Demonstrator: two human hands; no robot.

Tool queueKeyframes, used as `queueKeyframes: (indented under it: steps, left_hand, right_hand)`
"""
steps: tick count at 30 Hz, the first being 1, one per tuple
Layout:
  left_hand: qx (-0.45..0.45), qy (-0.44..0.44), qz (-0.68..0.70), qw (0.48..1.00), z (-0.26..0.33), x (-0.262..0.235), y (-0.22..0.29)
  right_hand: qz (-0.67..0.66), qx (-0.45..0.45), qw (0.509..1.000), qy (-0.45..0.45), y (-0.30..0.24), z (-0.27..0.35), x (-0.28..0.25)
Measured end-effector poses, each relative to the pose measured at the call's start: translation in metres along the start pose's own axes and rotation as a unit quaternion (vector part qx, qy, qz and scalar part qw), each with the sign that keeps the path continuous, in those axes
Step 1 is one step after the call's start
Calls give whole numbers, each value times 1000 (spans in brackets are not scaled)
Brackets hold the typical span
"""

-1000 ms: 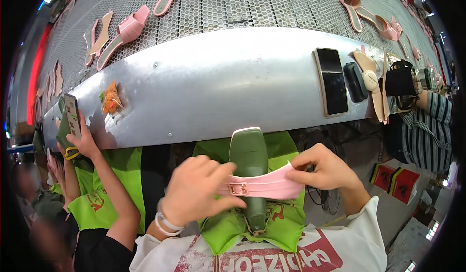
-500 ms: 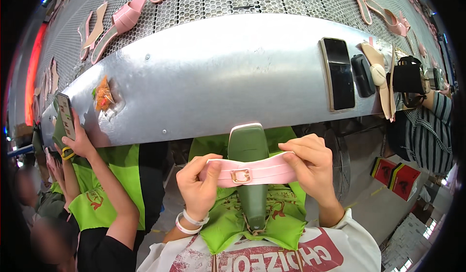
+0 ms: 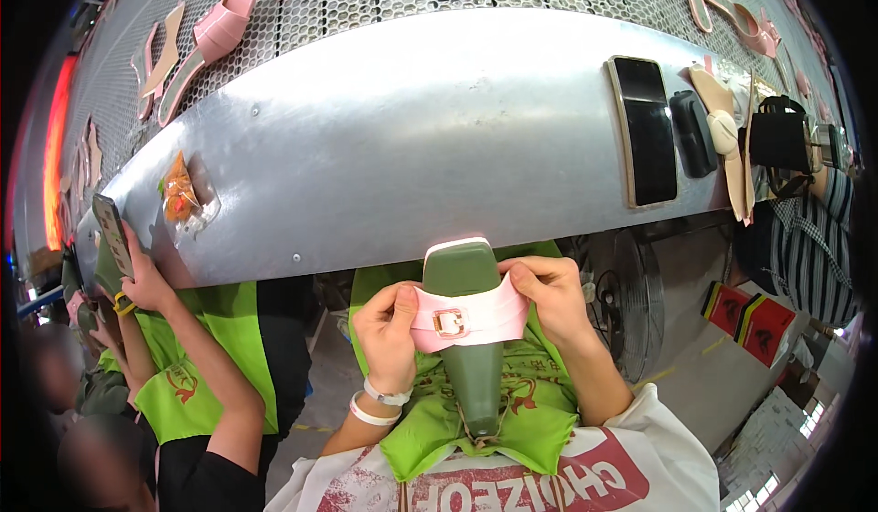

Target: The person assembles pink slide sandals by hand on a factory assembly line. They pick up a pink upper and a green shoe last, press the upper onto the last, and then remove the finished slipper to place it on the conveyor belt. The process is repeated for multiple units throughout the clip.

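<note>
Gripping the pink buckled strap (image 3: 469,318) across the green shoe last (image 3: 471,329), you are pinching its ends with your left hand (image 3: 389,334) and right hand (image 3: 551,297), just below the counter (image 3: 412,146).

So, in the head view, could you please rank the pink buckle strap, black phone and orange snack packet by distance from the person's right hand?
1. Pink buckle strap, held in the right hand.
2. Black phone, on the metal ledge, upper right.
3. Orange snack packet, far left.
</note>
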State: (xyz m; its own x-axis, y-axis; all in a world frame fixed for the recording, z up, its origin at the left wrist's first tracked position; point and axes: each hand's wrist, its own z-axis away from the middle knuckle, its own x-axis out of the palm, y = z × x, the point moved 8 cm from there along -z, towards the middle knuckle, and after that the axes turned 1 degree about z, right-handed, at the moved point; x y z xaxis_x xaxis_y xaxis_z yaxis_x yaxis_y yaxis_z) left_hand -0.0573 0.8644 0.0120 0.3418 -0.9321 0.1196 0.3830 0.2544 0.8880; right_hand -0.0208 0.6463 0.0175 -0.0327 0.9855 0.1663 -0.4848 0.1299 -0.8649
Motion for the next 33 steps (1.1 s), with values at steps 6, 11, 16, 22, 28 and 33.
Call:
queueKeyframes:
  steps: [6, 11, 16, 22, 28, 33]
  left_hand:
    - [-10, -41, 123, 991, -5, -5, -14]
    - [7, -81, 194, 978, 13, -12, 8]
    - [95, -214, 317, 919, 14, 2, 17]
    - [75, -244, 327, 910, 20, 5, 22]
    - [64, -282, 282, 915, 23, 7, 13]
    - [71, -275, 310, 907, 17, 6, 8]
  right_hand:
    - [-42, -17, 999, -4, -4, 5, 8]
    - [78, -159, 984, -32, -69, 40, 43]
    - [109, -252, 961, -43, -98, 65, 62]
    - [79, -216, 969, -95, -96, 69, 73]
    - [-116, 186, 877, -428, -13, 40, 107]
    - [25, -30, 956, -291, -57, 42, 89]
